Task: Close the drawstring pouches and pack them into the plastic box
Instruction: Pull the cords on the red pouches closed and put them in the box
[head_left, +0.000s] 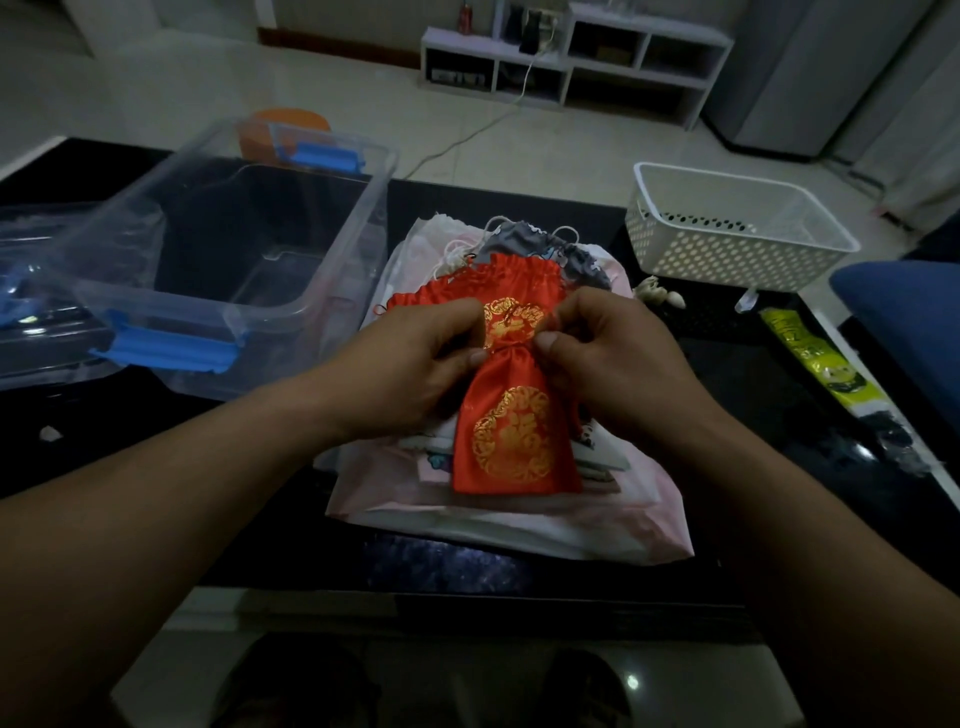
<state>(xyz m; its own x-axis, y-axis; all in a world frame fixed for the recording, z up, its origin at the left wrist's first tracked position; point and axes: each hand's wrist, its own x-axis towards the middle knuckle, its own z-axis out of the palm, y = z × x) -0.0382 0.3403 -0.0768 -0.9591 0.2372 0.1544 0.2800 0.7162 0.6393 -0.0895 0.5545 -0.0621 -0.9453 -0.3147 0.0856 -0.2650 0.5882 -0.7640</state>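
Note:
A red satin drawstring pouch (511, 436) with gold emblems lies on top of a pile of pouches at the table's middle. My left hand (415, 364) and my right hand (618, 358) pinch it at its cinched neck, one on each side. Behind it lie a second red pouch (452, 286), a grey one (566, 260) and pale pink ones (519, 530) underneath. The clear plastic box (171, 312) with blue latches stands open at the left, nothing visible inside it.
A white perforated basket (727, 254) sits at the right rear. Small shells (657, 296) lie in front of it. A yellow-green packet (815, 358) is at the right edge. The box lid (31, 291) lies left of the box. The table is black.

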